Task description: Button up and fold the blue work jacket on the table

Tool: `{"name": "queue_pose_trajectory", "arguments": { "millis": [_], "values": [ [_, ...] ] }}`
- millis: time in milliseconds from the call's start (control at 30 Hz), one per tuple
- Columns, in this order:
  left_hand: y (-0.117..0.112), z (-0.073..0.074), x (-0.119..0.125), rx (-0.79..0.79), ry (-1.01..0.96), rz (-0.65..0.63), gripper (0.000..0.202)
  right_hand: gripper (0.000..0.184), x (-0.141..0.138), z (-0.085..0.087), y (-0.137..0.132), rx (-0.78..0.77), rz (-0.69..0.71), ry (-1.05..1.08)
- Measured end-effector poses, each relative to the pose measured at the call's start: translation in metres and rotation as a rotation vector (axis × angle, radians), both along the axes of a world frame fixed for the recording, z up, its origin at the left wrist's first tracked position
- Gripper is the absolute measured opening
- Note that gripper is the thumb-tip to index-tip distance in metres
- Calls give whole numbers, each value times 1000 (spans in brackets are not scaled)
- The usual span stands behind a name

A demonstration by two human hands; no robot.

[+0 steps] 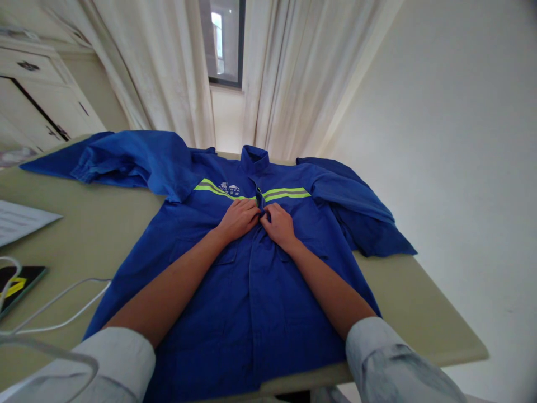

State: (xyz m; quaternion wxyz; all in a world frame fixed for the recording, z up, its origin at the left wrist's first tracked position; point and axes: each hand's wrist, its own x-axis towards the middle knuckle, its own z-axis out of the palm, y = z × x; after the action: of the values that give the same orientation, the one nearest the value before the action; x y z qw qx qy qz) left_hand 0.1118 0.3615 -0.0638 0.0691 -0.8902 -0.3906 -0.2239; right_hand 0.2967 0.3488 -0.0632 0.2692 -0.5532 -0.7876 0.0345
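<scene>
A blue work jacket (pixel 285 313) with a yellow-green and grey stripe across its chest lies front up, collar at the far side and sleeves spread out. My left hand (pixel 240 218) pinches the edge of the front placket at mid-chest, just below the stripe. Close beside it, my right hand (pixel 277 224) grips the other edge of the placket, its fingers curled in. Above both hands the front gapes slightly; below them it lies together. Whatever small fastener may be between the fingertips is hidden.
The jacket lies on a beige table (pixel 423 313). To the left are a printed paper sheet (pixel 25 221), a dark object with a yellow mark (pixel 19 285) and a white cable (pixel 62 324). A white cabinet (pixel 42 89), curtains (pixel 168 73) and a wall (pixel 453 140) stand behind.
</scene>
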Motion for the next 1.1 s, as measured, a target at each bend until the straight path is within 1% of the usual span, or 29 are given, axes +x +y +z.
{"name": "queue_pose_trajectory", "arguments": {
  "millis": [133,300,400,500,567,700,800,867,967,1100],
  "values": [
    [-1,1,0,-21,-15,25,17,17,1,0,0,4,18,23],
    [0,3,-1,-22,-42,7,16,11,1,1,-3,7,-64,68],
    [0,2,0,-22,-67,1,16,12,-1,2,-4,5,-65,46],
    [-1,0,2,-27,-63,40,15,15,-2,3,-5,18,-53,16],
    [-1,0,3,-26,-34,47,15,15,-1,2,-4,28,-29,5],
    [1,-2,0,-34,-16,0,20,15,7,-1,3,32,80,32],
    [3,-3,-2,-67,-47,-38,23,14,16,-3,8,-21,180,76],
    [4,-3,-4,-86,-68,-58,25,13,19,-3,10,-60,215,112],
    [5,-2,-5,-99,-79,-73,28,14,19,-4,9,-60,189,135],
    [3,-1,-4,-100,-77,-84,31,15,16,-7,8,-27,56,106]
  ]
}}
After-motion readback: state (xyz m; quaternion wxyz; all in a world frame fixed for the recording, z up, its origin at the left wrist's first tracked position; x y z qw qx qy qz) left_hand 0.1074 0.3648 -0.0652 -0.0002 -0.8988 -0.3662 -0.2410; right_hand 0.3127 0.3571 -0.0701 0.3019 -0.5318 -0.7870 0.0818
